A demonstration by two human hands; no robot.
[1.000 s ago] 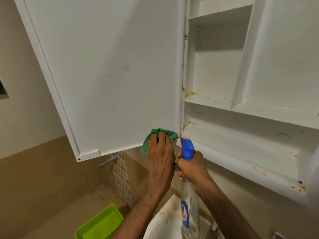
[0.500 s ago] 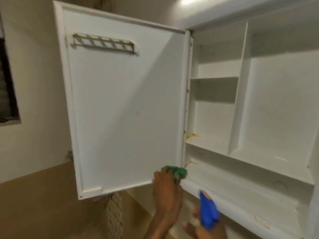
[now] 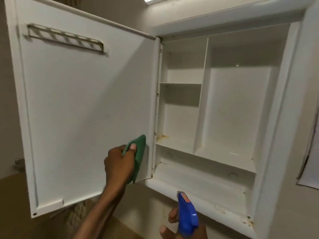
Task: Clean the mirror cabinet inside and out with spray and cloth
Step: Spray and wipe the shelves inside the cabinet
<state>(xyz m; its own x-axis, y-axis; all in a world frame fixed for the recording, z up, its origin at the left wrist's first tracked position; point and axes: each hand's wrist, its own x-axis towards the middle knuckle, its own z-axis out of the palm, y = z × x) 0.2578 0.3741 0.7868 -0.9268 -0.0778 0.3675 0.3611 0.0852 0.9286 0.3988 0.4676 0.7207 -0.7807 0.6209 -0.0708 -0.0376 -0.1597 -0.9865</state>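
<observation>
The white mirror cabinet [image 3: 269, 100] hangs open on the wall, its shelves bare and rust-stained near the hinge. Its door [image 3: 82, 109] swings out to the left, inner face toward me. My left hand [image 3: 119, 163] presses a green cloth [image 3: 139, 152] flat against the door's lower right corner, beside the hinge. My right hand [image 3: 172, 228] sits at the bottom edge, below the cabinet's lowest ledge, gripping a spray bottle by its blue trigger head [image 3: 187, 216]. The bottle's body is out of view.
A slotted metal rack [image 3: 65, 38] is fixed near the top of the door's inner face. A lamp [image 3: 160, 0] glows above the cabinet. A sheet of paper [image 3: 310, 152] hangs on the wall at the right. Brown tiling runs below.
My view has tilted up, so the basin and green tray have dropped out of sight. My left hand has carried the cloth from the door's bottom edge up onto its inner face.
</observation>
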